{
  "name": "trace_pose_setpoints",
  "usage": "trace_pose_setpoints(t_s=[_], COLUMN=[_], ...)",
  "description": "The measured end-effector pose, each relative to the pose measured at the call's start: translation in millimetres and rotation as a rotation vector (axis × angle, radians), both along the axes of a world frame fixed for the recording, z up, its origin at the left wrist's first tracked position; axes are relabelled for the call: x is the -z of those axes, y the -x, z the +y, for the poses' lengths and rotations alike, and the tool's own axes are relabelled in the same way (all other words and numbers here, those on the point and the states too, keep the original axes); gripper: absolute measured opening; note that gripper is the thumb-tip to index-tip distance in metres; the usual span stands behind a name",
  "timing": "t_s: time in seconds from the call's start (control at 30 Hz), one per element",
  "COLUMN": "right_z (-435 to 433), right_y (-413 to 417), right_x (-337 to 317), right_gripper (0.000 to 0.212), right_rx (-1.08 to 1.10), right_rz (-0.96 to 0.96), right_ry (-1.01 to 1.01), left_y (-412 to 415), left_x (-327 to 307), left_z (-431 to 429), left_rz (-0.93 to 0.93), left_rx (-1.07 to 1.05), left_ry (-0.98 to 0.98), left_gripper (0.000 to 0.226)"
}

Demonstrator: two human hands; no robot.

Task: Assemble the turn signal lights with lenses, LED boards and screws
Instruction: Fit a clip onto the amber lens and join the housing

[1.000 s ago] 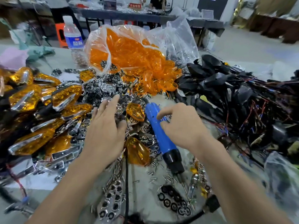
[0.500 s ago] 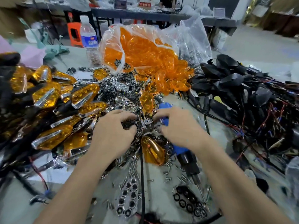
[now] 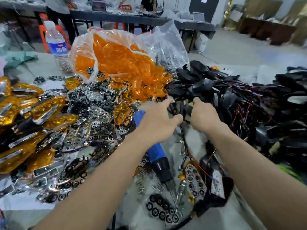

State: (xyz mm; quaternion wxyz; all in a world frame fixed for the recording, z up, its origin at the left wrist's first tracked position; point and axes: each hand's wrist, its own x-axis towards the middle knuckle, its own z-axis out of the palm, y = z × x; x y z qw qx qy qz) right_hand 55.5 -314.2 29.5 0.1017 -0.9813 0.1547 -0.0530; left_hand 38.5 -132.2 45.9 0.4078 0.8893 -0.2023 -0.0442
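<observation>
My left hand [image 3: 157, 122] reaches with fairly straight fingers to the near edge of the black housings pile [image 3: 235, 103], its fingertips and thumb on either side of a black stem. My right hand [image 3: 203, 116] is beside it, fingers curled round a black housing [image 3: 187, 108] at the pile's edge. The blue electric screwdriver [image 3: 157, 154] lies loose on the table under my left forearm, tip toward me. A clear bag of orange lenses [image 3: 116, 60] spills behind. Chrome LED boards [image 3: 93, 105] are heaped at the centre left. Loose screws [image 3: 146, 180] lie near the screwdriver.
Finished amber lights [image 3: 44, 108] are stacked at the left. A water bottle [image 3: 56, 47] stands behind the lens bag. One chrome board [image 3: 195, 180] and a black board [image 3: 162, 209] lie near the table's front. Red and black wires tangle through the housings. People stand at a far table.
Both hands left the chrome board heap and moved right to the black housings. My right hand let go of the blue screwdriver, which now lies on the table.
</observation>
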Motion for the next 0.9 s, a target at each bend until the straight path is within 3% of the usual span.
trace_pose_setpoints(t_s=[0.1, 0.17, 0.27, 0.33, 0.4, 0.47, 0.57, 0.63, 0.77, 0.9], right_z=[8, 18, 46, 65, 81, 93, 103, 109, 131, 158], right_y=[4, 11, 24, 32, 41, 47, 52, 53, 61, 73], right_x=[-11, -23, -44, -54, -56, -56, -54, -53, -61, -72], right_gripper=[0.021, 0.020, 0.028, 0.028, 0.027, 0.029, 0.055, 0.061, 0.021, 0.029], right_rx=[0.012, 0.001, -0.070, -0.163, -0.276, -0.374, -0.311, -0.267, -0.323, -0.333], right_rz=[-0.044, -0.110, -0.221, -0.285, -0.307, -0.319, -0.318, -0.228, -0.020, -0.009], right_ry=[0.069, 0.125, 0.146, 0.073, -0.130, -0.405, -0.738, -0.755, -0.813, -0.767], left_y=[-5, -10, -13, -12, -10, -8, -6, -4, 7, 19], left_x=[10, 16, 11, 4, -2, -6, -10, -11, -18, -20], left_z=[-9, -12, -17, -15, -4, 13, 44, 65, 100, 122], left_rz=[0.057, 0.129, 0.454, 0.562, 0.557, 0.525, 0.475, 0.454, 0.403, 0.265], left_rx=[-0.005, -0.028, -0.047, -0.110, -0.211, -0.272, -0.344, -0.351, -0.264, -0.322], left_ry=[0.107, 0.297, 0.699, 0.899, 1.018, 1.062, 1.063, 1.110, 1.132, 1.032], left_gripper=[0.064, 0.045, 0.014, 0.021, 0.025, 0.021, 0.021, 0.025, 0.036, 0.037])
